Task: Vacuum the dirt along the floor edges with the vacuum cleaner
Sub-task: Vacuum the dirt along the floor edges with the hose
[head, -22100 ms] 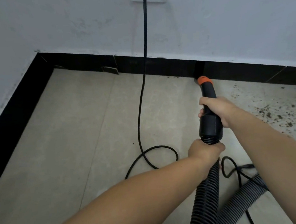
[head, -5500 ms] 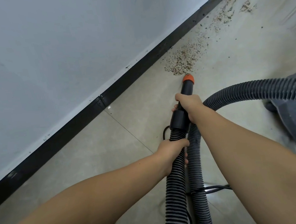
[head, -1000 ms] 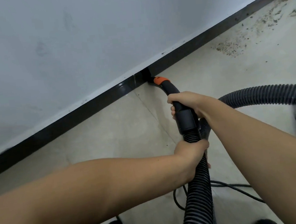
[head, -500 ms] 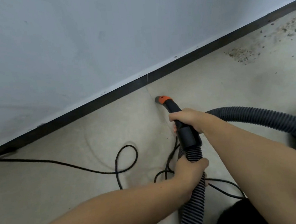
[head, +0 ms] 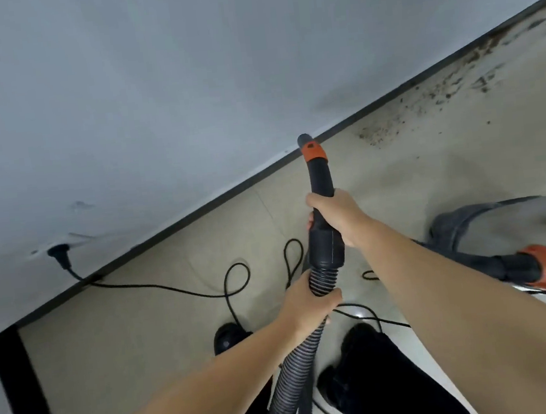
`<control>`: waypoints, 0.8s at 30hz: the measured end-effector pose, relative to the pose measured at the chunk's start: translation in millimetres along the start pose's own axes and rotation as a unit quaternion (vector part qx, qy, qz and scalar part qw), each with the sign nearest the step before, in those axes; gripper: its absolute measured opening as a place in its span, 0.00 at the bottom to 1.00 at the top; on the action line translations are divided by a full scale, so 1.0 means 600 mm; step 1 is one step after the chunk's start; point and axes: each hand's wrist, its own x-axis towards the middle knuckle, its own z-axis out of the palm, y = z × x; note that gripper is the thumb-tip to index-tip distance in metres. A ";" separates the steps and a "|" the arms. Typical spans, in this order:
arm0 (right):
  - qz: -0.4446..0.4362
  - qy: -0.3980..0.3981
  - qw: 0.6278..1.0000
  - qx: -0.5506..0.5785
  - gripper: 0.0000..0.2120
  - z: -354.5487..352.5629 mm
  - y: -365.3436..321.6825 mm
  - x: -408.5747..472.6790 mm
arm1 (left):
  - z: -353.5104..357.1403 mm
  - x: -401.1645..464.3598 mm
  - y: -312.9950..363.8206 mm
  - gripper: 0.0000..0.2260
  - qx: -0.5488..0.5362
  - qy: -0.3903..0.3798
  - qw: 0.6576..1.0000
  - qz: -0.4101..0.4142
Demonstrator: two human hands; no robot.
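Vacuum nozzle (head: 319, 175): black tube with an orange collar near its tip, held up off the floor; the tip shows against the foot of the wall, its long axis running from the hands forward and slightly left.
Left hand (head: 309, 304): clenched round the ribbed hose (head: 295, 369) just behind the nozzle's cuff, nearer the body than the other hand, forearm reaching in from lower left.
Right hand (head: 336, 215): wrapped round the nozzle's mid-section, ahead of the left hand, thumb side toward the tip, forearm coming in from lower right.
Dirt (head: 423, 106): brown specks strewn along the black skirting (head: 229, 191), lying forward and well to the right of the right hand; the nearest patch sits right of the nozzle tip.
Key relation: the nozzle points at the skirting, while the dirt trails off rightward along that edge, so the tip likely needs lowering to the floor and sweeping right; the right hand is the nearer one to steer it.
Power cord (head: 172, 286): loops on the floor left of and below the left hand, running to a plug (head: 59, 258) in the wall, well away from the dirt.
Vacuum body (head: 541, 269): right of the right forearm, partly out of view.
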 end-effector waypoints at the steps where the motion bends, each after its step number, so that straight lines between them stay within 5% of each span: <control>1: -0.011 0.005 1.000 0.007 0.06 -0.004 -0.028 -0.031 | -0.005 -0.022 0.027 0.05 0.013 -0.006 1.000 0.011; 16: -0.170 0.098 0.980 -0.029 0.04 0.005 -0.268 -0.378 | -0.046 -0.264 0.267 0.06 0.166 -0.035 0.979 0.112; 24: -0.291 0.214 0.931 0.047 0.07 -0.080 -0.421 -0.519 | -0.034 -0.341 0.474 0.04 0.223 -0.086 0.939 0.246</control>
